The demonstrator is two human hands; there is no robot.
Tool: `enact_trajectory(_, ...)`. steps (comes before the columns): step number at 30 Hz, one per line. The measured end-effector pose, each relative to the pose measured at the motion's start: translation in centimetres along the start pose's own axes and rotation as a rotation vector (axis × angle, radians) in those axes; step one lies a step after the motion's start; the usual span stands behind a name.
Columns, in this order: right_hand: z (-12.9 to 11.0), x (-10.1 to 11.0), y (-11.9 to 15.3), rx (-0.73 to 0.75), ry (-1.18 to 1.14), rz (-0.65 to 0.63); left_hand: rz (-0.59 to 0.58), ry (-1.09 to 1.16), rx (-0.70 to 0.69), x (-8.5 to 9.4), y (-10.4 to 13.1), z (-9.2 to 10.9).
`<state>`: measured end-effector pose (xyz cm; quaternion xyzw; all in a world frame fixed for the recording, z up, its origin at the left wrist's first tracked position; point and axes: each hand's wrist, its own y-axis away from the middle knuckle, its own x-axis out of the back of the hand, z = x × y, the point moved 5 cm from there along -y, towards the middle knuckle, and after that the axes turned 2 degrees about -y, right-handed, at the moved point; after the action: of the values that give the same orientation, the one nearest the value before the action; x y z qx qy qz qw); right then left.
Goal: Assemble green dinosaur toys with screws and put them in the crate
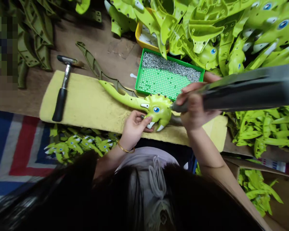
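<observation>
A lime-green plastic dinosaur-head toy [162,113] with a blue eye, white horns and a long curved arm lies on the yellow pad [96,106]. The fingers of my left hand [136,126] are closed on its lower edge, by a white horn. My right hand [195,107] is wrapped around a dark, long-bodied power screwdriver [240,89]. Its tip meets the right side of the toy's head; the exact contact point is small and partly hidden. Behind the toy's arm lies a dark olive curved plastic piece [96,65].
A green perforated tray [156,81] of small screws sits just beyond the toy. A hammer [64,88] rests on the pad's left end. Green toy parts [207,29] pile at the back right, with more [274,125] at right. A cardboard box [283,199] stands lower right.
</observation>
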<state>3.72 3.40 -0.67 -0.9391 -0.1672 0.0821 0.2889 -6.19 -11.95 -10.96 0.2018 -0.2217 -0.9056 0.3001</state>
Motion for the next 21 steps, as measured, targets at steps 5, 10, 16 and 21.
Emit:
enact_trajectory(5, 1.8, 1.2, -2.5, 0.256, -0.034, 0.298, -0.003, 0.032, 0.002, -0.5, -0.1, -0.4)
enact_trajectory(10, 5.6, 1.7, -2.0, 0.117, 0.102, 0.275, -0.024, 0.024, 0.002, -0.5, -0.3, -0.6)
enact_trajectory(16, 5.6, 1.8, -1.4, 0.071, 0.149, 0.281, -0.024, 0.026, 0.002, -0.6, -0.2, -0.5)
enact_trajectory(21, 4.5, 1.8, -2.3, 0.124, 0.119, 0.260, -0.060, 0.023, -0.004, -0.5, -0.4, -0.6)
